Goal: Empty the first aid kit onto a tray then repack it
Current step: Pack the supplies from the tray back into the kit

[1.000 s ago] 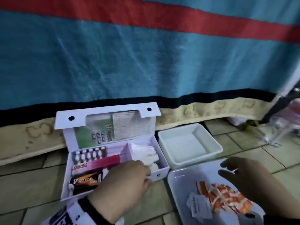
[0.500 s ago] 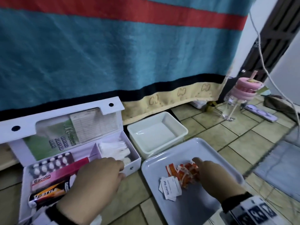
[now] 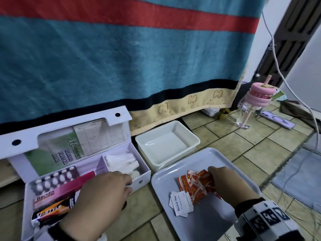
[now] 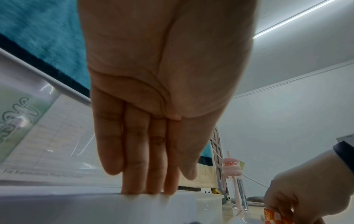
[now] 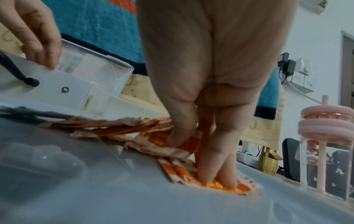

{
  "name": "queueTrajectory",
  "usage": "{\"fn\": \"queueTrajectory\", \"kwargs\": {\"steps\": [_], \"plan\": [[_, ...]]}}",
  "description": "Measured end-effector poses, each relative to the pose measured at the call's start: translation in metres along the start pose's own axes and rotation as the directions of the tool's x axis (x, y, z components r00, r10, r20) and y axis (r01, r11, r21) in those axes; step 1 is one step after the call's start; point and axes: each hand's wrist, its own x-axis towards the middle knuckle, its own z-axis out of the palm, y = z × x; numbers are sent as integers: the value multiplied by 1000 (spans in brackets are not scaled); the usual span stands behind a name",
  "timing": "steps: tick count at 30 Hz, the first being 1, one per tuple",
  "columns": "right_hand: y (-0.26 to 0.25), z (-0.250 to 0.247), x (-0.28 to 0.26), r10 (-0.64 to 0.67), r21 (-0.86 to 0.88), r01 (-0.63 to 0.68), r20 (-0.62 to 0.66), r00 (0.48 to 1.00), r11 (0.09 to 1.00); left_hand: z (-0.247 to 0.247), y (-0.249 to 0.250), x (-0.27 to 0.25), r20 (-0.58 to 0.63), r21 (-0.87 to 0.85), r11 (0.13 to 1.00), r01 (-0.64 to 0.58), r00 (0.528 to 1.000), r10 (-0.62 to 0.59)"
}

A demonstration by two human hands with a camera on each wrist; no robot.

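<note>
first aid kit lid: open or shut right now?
Open. The first aid kit lid stands tipped back against the blanket, with pills and boxes exposed; the left hand rests on the front rim.

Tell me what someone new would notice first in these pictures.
Probably the big teal blanket with its red stripe, hanging behind everything. Below it on the tiled floor, the open white first aid kit sits at left, the left hand on its front edge, while the right hand pinches orange packets on the grey tray.

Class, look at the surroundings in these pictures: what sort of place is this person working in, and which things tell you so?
Probably a room at home, worked on the floor: tiled floor, a striped blanket hanging behind the first aid kit, and a pink-lidded drinking bottle beside it.
</note>
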Motion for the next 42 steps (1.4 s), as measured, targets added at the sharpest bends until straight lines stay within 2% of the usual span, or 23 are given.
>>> {"fn": "queueTrajectory", "kwargs": {"steps": [2, 6, 9, 11, 14, 17, 20, 24, 29, 31, 33, 35, 37, 39, 41, 42], "plan": [[2, -1, -2, 34, 74, -35, 5, 999, 997, 0, 0, 0, -6, -9, 1000, -1, 1000, 1], [7, -8, -4, 191, 273, -181, -10, 982, 945, 0, -1, -1, -11, -49, 999, -2, 1000, 2], [6, -21, -7, 255, 353, -195, -132, 958, 915, -1, -3, -3, -10, -115, 993, -7, 1000, 6], [-1, -36, -9, 245, 381, -136, -254, 936, 914, -2, -6, -5, -12, -172, 985, -12, 1000, 11], [-20, -62, -13, 199, 383, -48, -365, 909, 923, -3, -13, -10, -16, -273, 962, -32, 999, 29], [-36, -78, -12, 170, 360, -15, -403, 899, 933, -3, -23, -19, -3, -368, 929, -25, 1000, 26], [-59, -97, -11, 70, 393, 111, -419, 905, 913, -1, -41, -32, -25, -367, 929, 45, 998, -58], [-99, -118, -2, -73, 520, 291, -400, 914, 803, 0, -65, -50, -47, -361, 909, 208, 970, -240], [-154, -115, 33, -325, 630, 462, -328, 887, 624, 8, -90, -61, 35, -351, 880, 319, 944, -328], [-174, -110, 46, -464, 617, 495, -227, 856, 612, 14, -94, -63, 15, -359, 874, 327, 938, -345], [-190, -104, 59, -556, 549, 540, -157, 816, 638, 20, -95, -64, -11, -379, 865, 330, 933, -360], [-202, -103, 70, -550, 510, 595, -258, 794, 621, 26, -96, -63, -24, -389, 858, 334, 928, -372], [-213, -107, 75, -465, 583, 645, -450, 763, 495, 30, -97, -63, -39, -382, 857, 345, 921, -388], [-225, -113, 78, -391, 641, 676, -553, 736, 364, 31, -100, -63, -47, -399, 844, 358, 911, -409], [-232, -116, 81, -362, 639, 692, -590, 722, 337, 30, -99, -62, -48, -405, 842, 357, 911, -409], [-236, -118, 83, -369, 611, 706, -601, 709, 359, 29, -99, -62, -40, -407, 840, 358, 912, -408]]}}
